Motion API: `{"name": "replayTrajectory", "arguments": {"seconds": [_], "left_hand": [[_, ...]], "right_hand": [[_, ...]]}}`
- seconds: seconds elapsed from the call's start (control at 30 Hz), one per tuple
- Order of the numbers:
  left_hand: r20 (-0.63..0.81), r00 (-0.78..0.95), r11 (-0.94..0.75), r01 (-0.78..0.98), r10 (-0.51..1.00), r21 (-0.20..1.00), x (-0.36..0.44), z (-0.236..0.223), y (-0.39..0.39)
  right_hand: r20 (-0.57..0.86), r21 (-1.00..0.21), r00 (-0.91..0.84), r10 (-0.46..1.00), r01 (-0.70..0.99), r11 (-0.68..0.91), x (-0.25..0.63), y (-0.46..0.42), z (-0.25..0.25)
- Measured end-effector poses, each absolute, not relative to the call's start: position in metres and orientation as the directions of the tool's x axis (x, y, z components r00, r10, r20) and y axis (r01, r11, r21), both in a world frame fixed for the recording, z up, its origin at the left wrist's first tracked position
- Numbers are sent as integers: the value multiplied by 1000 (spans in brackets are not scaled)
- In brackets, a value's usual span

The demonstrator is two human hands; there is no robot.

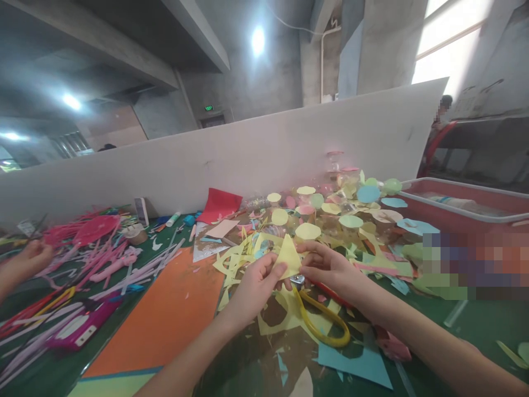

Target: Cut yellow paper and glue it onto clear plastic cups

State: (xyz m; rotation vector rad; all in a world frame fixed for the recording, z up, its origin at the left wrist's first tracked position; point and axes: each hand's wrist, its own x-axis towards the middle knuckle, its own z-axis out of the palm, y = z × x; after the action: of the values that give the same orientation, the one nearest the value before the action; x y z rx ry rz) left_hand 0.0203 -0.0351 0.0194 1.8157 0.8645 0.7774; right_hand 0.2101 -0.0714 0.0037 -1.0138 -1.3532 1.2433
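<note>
A small yellow paper (289, 256), folded into a triangle with its point up, is held over the middle of the table. My left hand (260, 278) pinches its lower left side between thumb and fingers. On the other side, my right hand (326, 270) has its thumb and fingertips closed at the paper's right edge. Under my hands lie scissors with a yellow handle (324, 328), partly covered. Around them are yellow cut-out scraps (268, 325) with round holes and a blue paper piece (355, 361).
Orange paper sheets (165, 314) lie to the left, beyond them pink strips (99, 231) and a magenta glue gun (85, 325). Paper-topped plastic bottles (308, 231) crowd the back. A pink bin (467, 215) stands right. Another person's hand (31, 256) reaches in at far left.
</note>
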Motion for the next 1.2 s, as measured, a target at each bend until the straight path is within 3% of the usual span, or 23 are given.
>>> {"name": "replayTrajectory", "arguments": {"seconds": [0.4, 0.6, 0.73, 0.87, 1.2], "left_hand": [[151, 538, -377, 339, 829, 862, 18, 16, -36], [129, 558, -345, 301, 820, 889, 18, 16, -35], [134, 586, -342, 260, 799, 903, 18, 13, -37], [117, 613, -327, 242, 781, 914, 18, 9, -38], [104, 639, -322, 234, 762, 917, 18, 19, -39]], "right_hand": [[165, -986, -74, 983, -4, 166, 211, -65, -5], [126, -992, -149, 981, -19, 125, 207, -68, -3], [88, -990, -234, 968, 86, 111, 202, -75, 7], [28, -971, -200, 979, 228, 75, 199, -77, 9], [76, -949, -148, 986, 294, 117, 205, -72, 1]]}}
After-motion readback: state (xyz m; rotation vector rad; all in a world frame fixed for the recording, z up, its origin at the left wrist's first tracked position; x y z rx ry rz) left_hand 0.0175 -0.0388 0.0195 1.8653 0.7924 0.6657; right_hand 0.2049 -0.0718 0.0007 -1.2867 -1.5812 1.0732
